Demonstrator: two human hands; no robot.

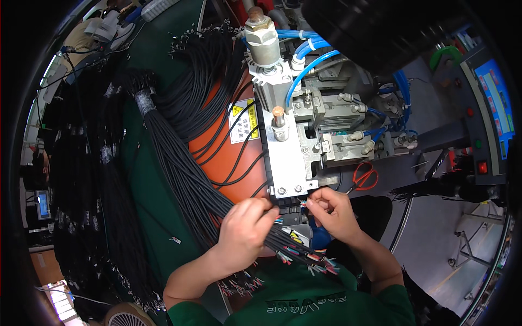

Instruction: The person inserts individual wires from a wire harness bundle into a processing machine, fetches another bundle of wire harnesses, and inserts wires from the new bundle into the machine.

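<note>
My left hand (244, 233) is closed at the near left corner of a metal machine head (285, 165), above a thick bundle of black cables (182, 165). What its fingertips pinch is hidden; coloured wire tips show just below them. My right hand (333, 213) is across from it, thumb and fingers pinched at the machine's near edge on the thin coloured wire ends (303, 204) of a cable. The bundle runs from the upper left under my left hand, and its stripped coloured ends (310, 259) fan out in front of me.
More black cables (209, 81) lie coiled over the orange machine plate (209, 144). Blue air hoses (310, 70) curve over the machine. Red-handled scissors (364, 178) sit right of it, with a control screen (496, 103) at far right. Hanging cable bundles (87, 179) line the left.
</note>
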